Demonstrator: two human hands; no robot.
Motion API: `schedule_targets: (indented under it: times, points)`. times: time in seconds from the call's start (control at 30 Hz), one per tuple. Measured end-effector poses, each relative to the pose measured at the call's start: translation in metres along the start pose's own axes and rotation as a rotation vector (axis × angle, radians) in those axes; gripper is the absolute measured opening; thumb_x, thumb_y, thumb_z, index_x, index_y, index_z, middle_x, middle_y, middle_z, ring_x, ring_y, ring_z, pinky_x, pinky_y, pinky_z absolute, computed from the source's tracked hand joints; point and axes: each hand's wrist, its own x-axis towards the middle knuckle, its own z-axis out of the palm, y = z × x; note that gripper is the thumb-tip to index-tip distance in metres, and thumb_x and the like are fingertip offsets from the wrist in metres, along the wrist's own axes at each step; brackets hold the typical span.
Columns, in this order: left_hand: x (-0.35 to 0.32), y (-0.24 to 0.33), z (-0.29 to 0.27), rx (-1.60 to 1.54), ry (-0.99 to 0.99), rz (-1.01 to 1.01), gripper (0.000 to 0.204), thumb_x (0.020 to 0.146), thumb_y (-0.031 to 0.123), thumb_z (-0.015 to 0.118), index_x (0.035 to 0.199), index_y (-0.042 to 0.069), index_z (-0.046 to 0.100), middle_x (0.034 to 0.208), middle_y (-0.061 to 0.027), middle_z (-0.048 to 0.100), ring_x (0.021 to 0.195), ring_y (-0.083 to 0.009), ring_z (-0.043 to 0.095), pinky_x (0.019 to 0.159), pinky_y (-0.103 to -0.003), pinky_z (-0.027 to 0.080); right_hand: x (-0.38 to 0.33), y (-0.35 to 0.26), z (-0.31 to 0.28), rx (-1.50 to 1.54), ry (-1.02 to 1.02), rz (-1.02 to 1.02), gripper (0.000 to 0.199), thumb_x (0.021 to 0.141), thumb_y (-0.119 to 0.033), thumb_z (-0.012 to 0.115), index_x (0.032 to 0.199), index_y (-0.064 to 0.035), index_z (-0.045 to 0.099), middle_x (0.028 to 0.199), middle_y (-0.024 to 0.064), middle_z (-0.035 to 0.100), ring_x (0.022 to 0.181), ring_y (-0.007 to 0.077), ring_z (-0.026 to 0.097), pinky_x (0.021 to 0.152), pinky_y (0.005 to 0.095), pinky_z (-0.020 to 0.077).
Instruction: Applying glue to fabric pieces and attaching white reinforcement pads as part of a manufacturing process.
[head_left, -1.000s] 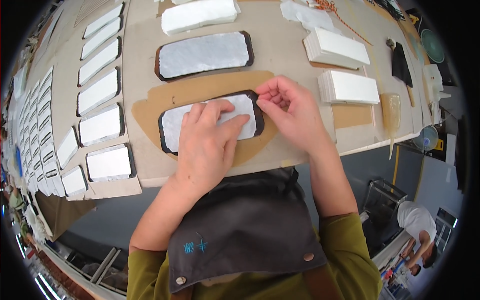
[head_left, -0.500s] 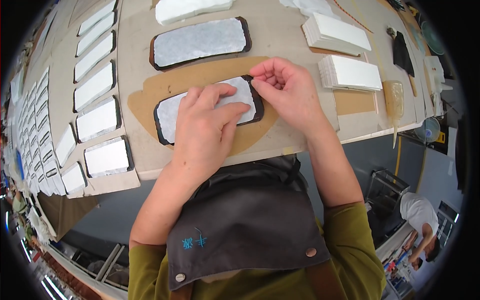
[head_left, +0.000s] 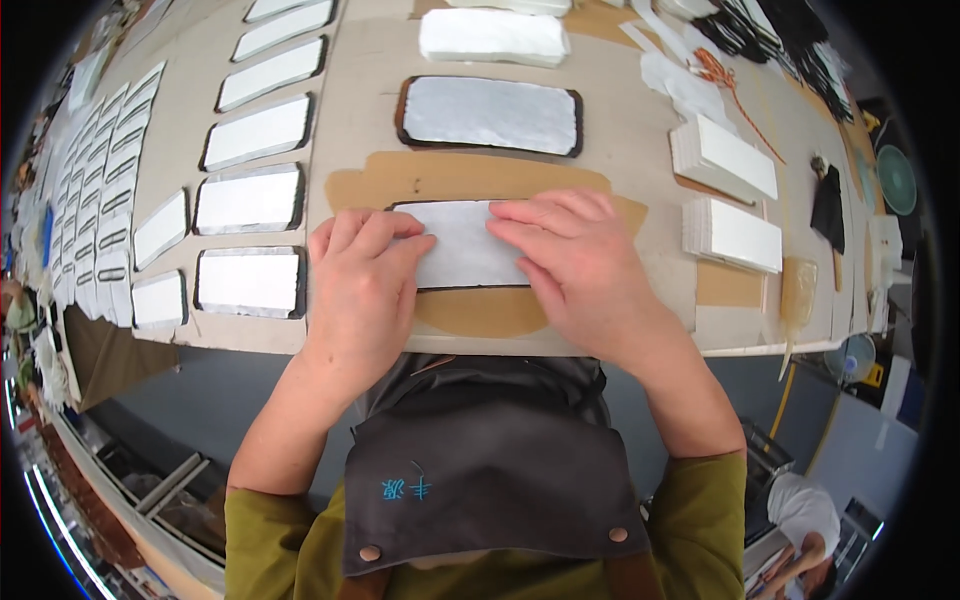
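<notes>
A dark-edged rectangular piece with a white sheet on top [head_left: 462, 243] lies on a brown-stained patch of the table [head_left: 470, 310]. My left hand [head_left: 360, 290] lies flat on its left end, fingers together and pressing down. My right hand [head_left: 580, 265] lies flat on its right end, fingertips pointing left toward the middle. Both palms hide the ends of the piece. Neither hand grips anything.
Another dark-edged piece with a white sheet [head_left: 490, 115] lies just beyond. Rows of similar pieces [head_left: 250, 200] fill the table's left side. Stacks of white sheets [head_left: 735, 235] stand to the right, a glue bottle [head_left: 797, 295] near the edge. A person crouches at lower right [head_left: 800, 520].
My left hand has slid left off the middle of the piece. My right hand has flattened and moved onto its right end. The view has tilted so the table sits lower.
</notes>
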Motion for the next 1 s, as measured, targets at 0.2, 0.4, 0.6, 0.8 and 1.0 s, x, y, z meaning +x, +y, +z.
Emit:
schedule_targets:
  times: [0.2, 0.4, 0.6, 0.8, 1.0]
  points:
    - [-0.017, 0.002, -0.006, 0.026, 0.020, -0.070, 0.022, 0.078, -0.005, 0.065, 0.098, 0.003, 0.068, 0.107, -0.0034, 0.066, 0.103, -0.0268, 0.056, 0.096, -0.041, 0.035, -0.002, -0.002, 0.005, -0.188, -0.147, 0.013, 0.039, 0.076, 0.004, 0.059, 0.115, 0.0026, 0.065, 0.123, 0.0109, 0.065, 0.111, 0.0281, 0.059, 0.106, 0.0456, 0.0396]
    - [-0.018, -0.012, -0.016, -0.042, 0.033, -0.080, 0.021, 0.081, -0.003, 0.065, 0.100, 0.003, 0.068, 0.112, -0.0039, 0.067, 0.107, -0.0280, 0.056, 0.097, -0.040, 0.035, 0.007, -0.004, -0.006, -0.216, -0.148, 0.019, 0.041, 0.074, 0.003, 0.061, 0.114, 0.0025, 0.065, 0.123, 0.0103, 0.065, 0.112, 0.0295, 0.058, 0.105, 0.0453, 0.0407]
    - [-0.008, -0.010, -0.006, -0.026, 0.033, -0.048, 0.021, 0.083, -0.001, 0.064, 0.103, 0.002, 0.070, 0.114, -0.0049, 0.067, 0.108, -0.0283, 0.056, 0.098, -0.040, 0.037, 0.030, -0.020, 0.029, -0.007, -0.130, 0.023, 0.038, 0.072, 0.007, 0.060, 0.110, 0.0033, 0.067, 0.122, 0.0103, 0.065, 0.110, 0.0297, 0.059, 0.098, 0.0426, 0.0439]
    - [-0.015, -0.008, -0.015, 0.011, 0.062, -0.053, 0.023, 0.081, -0.001, 0.065, 0.103, 0.003, 0.070, 0.119, -0.0074, 0.065, 0.112, -0.0323, 0.055, 0.098, -0.043, 0.038, 0.005, -0.004, 0.017, -0.073, -0.054, 0.035, 0.032, 0.074, 0.005, 0.061, 0.105, 0.0021, 0.069, 0.117, 0.0093, 0.066, 0.105, 0.0289, 0.060, 0.098, 0.0423, 0.0438]
    - [-0.022, 0.012, -0.006, -0.029, -0.072, 0.018, 0.026, 0.081, 0.002, 0.066, 0.106, 0.005, 0.070, 0.115, -0.0050, 0.065, 0.117, -0.0299, 0.053, 0.103, -0.047, 0.036, -0.012, -0.006, 0.007, -0.092, -0.039, 0.045, 0.030, 0.074, 0.006, 0.061, 0.102, -0.0007, 0.070, 0.110, 0.0067, 0.069, 0.098, 0.0268, 0.062, 0.099, 0.0439, 0.0437]
